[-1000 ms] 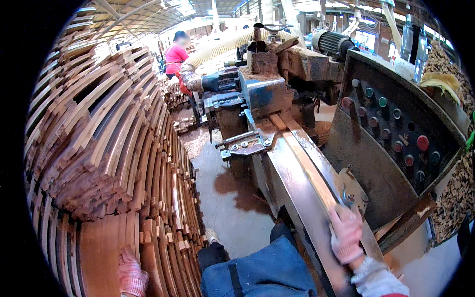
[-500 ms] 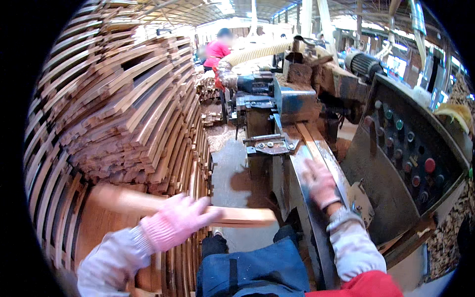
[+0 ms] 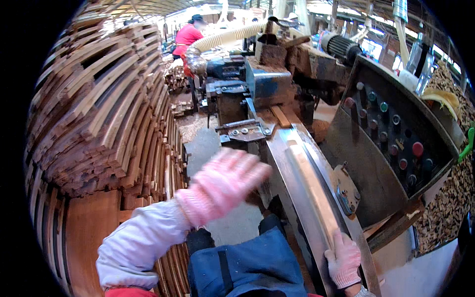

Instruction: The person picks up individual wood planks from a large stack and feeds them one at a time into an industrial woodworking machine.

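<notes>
My right hand (image 3: 343, 262), in a pinkish-white knit glove, grips the near end of a pale wooden strip (image 3: 313, 183). The strip lies lengthwise on the machine's metal bed (image 3: 296, 198). Beyond its far end, a second wooden strip (image 3: 280, 117) sticks out from under the machine's head (image 3: 269, 85). My left hand (image 3: 225, 180), in a pink knit glove, hangs in the air left of the bed. Its fingers are stretched out, somewhat blurred, with nothing in them.
Tall stacks of wooden strips (image 3: 106, 119) rise on the left. A control panel (image 3: 396, 133) with coloured buttons tilts up on the right, beside a pile of small wood pieces (image 3: 440, 208). A ribbed hose (image 3: 227, 37) crosses behind. A person in red (image 3: 188, 35) stands farther back.
The wooden strip my left hand held has passed to the bed, where my right hand holds it. My right hand has drawn back nearer me. My left hand has let go and lifted.
</notes>
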{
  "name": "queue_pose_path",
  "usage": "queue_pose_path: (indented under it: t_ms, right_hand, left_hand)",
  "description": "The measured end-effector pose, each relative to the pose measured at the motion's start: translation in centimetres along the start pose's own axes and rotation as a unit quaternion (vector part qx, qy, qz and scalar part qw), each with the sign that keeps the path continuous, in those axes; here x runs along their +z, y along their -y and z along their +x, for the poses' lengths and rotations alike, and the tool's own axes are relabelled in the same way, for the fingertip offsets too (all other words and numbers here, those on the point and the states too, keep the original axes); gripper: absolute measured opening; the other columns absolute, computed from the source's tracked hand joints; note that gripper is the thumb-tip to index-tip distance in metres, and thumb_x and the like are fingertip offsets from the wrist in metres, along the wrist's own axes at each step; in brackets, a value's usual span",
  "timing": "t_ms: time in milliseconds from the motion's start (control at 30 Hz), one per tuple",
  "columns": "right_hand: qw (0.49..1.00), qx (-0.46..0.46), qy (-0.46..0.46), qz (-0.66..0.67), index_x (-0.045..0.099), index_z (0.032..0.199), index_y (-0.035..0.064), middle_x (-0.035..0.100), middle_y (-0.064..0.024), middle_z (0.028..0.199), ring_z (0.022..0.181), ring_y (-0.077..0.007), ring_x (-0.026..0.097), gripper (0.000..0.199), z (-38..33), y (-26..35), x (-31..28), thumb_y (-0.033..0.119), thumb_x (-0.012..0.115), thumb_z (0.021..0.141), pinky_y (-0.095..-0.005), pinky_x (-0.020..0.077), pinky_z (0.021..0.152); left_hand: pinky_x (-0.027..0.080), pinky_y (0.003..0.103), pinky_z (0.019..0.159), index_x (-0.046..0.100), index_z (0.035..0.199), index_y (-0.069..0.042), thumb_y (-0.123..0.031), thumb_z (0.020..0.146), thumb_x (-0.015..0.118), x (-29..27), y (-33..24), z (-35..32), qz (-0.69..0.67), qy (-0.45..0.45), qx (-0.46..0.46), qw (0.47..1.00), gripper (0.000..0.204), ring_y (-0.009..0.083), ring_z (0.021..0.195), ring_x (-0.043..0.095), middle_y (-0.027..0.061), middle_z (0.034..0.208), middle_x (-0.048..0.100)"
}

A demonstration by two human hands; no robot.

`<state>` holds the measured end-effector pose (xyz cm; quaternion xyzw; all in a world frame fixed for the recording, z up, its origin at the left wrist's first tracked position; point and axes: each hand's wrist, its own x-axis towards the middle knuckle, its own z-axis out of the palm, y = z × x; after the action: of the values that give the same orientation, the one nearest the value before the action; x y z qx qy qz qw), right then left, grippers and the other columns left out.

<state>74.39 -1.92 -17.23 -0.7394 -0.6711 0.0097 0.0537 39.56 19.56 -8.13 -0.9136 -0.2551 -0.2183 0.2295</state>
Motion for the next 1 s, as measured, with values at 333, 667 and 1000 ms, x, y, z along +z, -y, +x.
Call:
queue_pose_path:
  t_ms: [333,667,1000]
  right_hand:
    - [0.928,-0.046,-0.367,0.047,0.043,0.163,0.0093,0.062,-0.0236,0.135,0.112,-0.0433,0.063,0.088,19.8,0.9,7.4,0.024,0.081,0.085,-0.0517,0.0512,0.098]
    - [0.94,-0.114,-0.3,0.113,0.049,0.158,0.0095,0.061,-0.0198,0.148,0.133,-0.0384,0.06,0.073,31.9,3.2,8.5,0.022,0.075,0.091,-0.0448,0.0483,0.112]
    - [0.97,-0.155,-0.18,0.053,0.063,0.14,0.0044,0.068,-0.0214,0.129,0.107,-0.0433,0.067,0.065,3.2,0.3,1.6,0.005,0.075,0.076,-0.0527,0.054,0.091]
  left_hand:
    - [0.038,0.055,0.12,0.031,0.165,-0.004,-0.026,0.08,0.087,-13.5,0.2,-27.2,0.131,0.352,-0.521,0.767,0.105,0.0489,0.141,0.046,0.0238,0.156,0.049]
    - [0.036,0.054,0.123,0.02,0.168,-0.003,-0.034,0.077,0.085,-12.8,-5.0,-38.3,0.246,0.382,-0.556,0.696,0.117,0.0438,0.153,0.038,0.0242,0.168,0.036]
    - [0.05,0.044,0.109,0.03,0.161,-0.001,-0.028,0.075,0.085,-11.3,-3.7,-38.1,0.28,0.458,-0.594,0.599,0.105,0.0333,0.139,0.051,0.0189,0.151,0.049]
